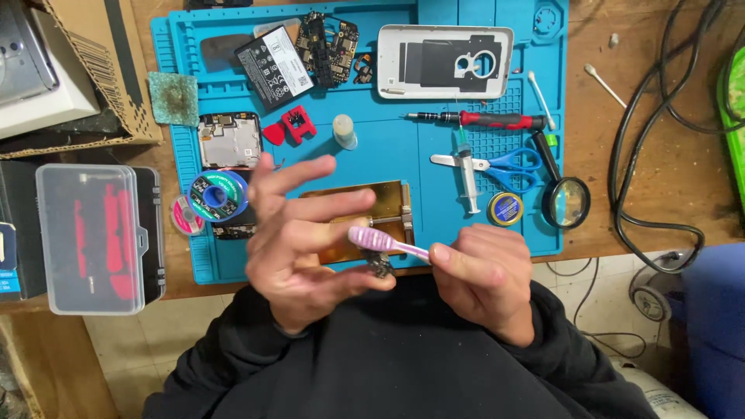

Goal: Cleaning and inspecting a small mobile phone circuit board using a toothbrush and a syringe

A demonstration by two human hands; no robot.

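Left hand (299, 240) raised over the front edge of the wooden counter (667, 171), fingers spread, grip pinching a small dark circuit board piece (380, 268) between thumb and fingertips. Right hand (481, 283) in a closed grip on a pink plastic toothbrush (384, 242), bristle head resting on top of the board piece, just beside the left fingers. Both hands sit above the person's black sweatshirt (388, 357). Behind them, blue silicone repair mat (372, 140) holds a brass-coloured metal board holder (388, 203), partly hidden by the left hand. Further back on the mat: white phone back cover (446, 60), black phone battery (273, 66), red-handled screwdriver (481, 120), blue-handled scissors (504, 161), clear syringe (466, 174), black magnifying glass (565, 200). Solder wire spool (217, 194) left of the left hand. Clear plastic case with red tools (97, 237) at far left counter edge.
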